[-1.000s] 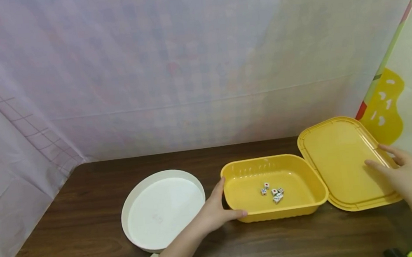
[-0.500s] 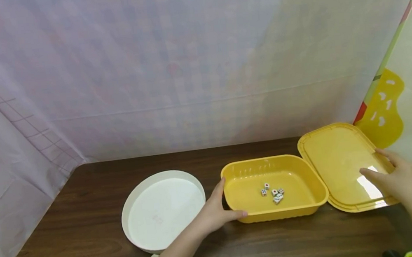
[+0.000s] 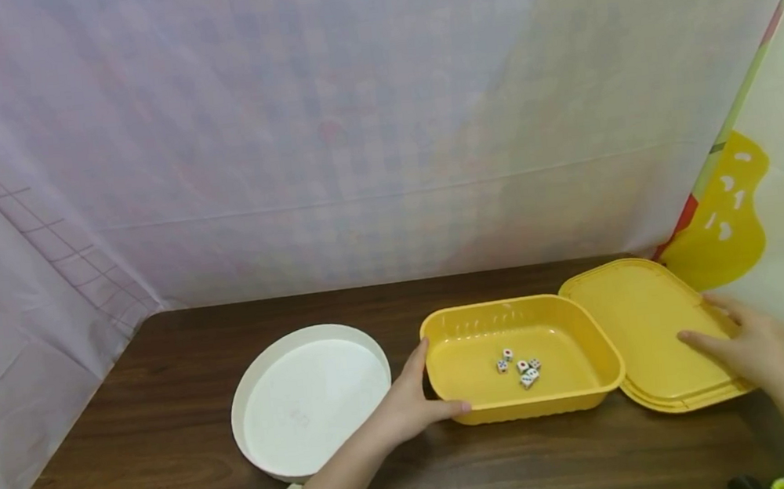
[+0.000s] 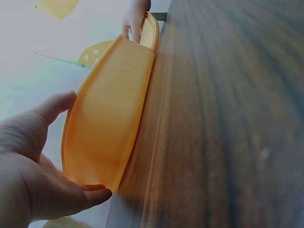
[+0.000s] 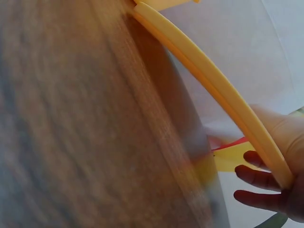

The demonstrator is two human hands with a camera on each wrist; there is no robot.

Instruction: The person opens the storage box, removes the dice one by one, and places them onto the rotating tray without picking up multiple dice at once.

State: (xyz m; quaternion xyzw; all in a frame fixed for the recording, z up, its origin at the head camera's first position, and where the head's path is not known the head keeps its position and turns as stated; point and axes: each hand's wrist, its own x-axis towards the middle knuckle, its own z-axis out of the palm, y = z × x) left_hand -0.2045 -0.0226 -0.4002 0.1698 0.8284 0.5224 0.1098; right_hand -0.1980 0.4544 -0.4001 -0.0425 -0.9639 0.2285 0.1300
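Note:
A yellow plastic box (image 3: 566, 358) stands on the table with several white dice (image 3: 528, 378) loose on its floor. My left hand (image 3: 404, 410) holds the box's left end, thumb at the front rim and fingers at the side. To the right, a yellow lid (image 3: 644, 330) leans with its left edge beside the box, partly hidden behind the box's rim. My right hand (image 3: 763, 339) grips the lid's right edge, thumb on top. In the right wrist view the lid (image 5: 213, 80) slopes up from the table, with fingertips (image 5: 256, 178) below it.
A round white tray (image 3: 309, 410) lies left of the box, with the left forearm over its near right edge. The dark wooden table (image 3: 151, 393) ends at a cloth backdrop (image 3: 327, 164). A black object (image 3: 748, 484) shows by the right sleeve.
The lid has tilted, its far edge coming lower and nearer, and it has shifted slightly left with my right hand. The box, the dice and my left hand have stayed in place.

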